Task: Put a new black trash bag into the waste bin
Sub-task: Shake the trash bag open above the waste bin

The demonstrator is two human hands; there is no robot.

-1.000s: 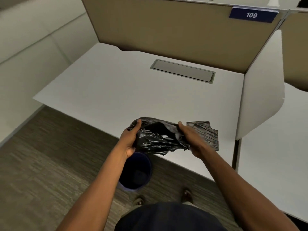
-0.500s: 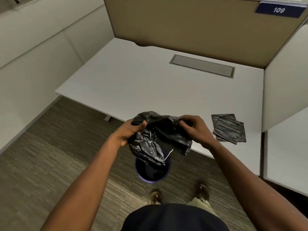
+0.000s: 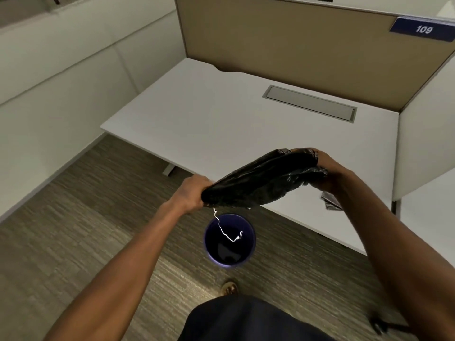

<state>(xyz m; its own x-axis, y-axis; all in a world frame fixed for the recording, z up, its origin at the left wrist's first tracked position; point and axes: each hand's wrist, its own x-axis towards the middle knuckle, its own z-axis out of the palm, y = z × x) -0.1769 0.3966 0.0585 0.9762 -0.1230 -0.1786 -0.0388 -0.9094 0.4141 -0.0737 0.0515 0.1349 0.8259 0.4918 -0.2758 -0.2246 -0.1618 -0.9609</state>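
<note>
Change: bag (image 3: 266, 179) now pulled out between hands, no longer bunched
Grip: left hand (image 3: 190, 193) and right hand (image 3: 327, 172) each clenched on bag
Risk: unopened mouth could miss bin (image 3: 229, 240); dangling white string (image 3: 222, 230) may snag

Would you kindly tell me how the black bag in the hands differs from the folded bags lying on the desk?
The black trash bag is unfolded and stretched between the left hand and right hand; the folded bags lie flat on the desk, untouched. The held bag is in full view; the folded ones are mostly hidden behind the right arm. Both are dark plastic.
</note>
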